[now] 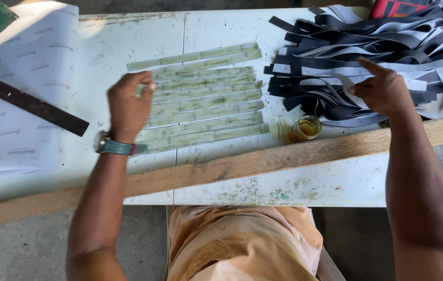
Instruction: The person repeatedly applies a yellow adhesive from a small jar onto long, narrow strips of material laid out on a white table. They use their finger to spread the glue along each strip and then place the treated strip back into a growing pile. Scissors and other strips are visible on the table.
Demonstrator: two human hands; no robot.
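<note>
Resting our left hand, fingers curled, on the left ends of the pale green strips laid in rows on the white table, we pinch one strip from the black-and-white strip pile with our right hand. Near the right hand stands a small glass jar; a wooden plank lies along the table's near edge, a dark ruler at far left.
</note>
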